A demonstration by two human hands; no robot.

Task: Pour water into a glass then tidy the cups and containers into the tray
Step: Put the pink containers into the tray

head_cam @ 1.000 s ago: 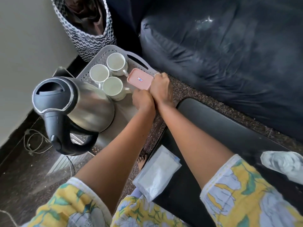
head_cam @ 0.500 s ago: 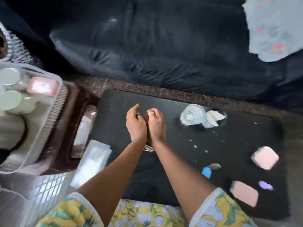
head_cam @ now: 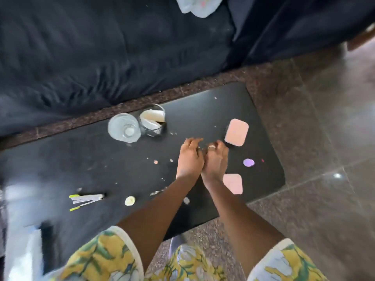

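Hovering side by side, left hand and right hand empty, fingers loose; pink lidded container just upper right, nearer right hand.

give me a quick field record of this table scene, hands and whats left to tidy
surface: black table
left hand: above the table, fingers relaxed, holding nothing
right hand: beside the left hand, close to far pink container, not gripping it
near pink container: partly hidden by right forearm
glasses: clear glass beside second glass with white contents
tray: not in view
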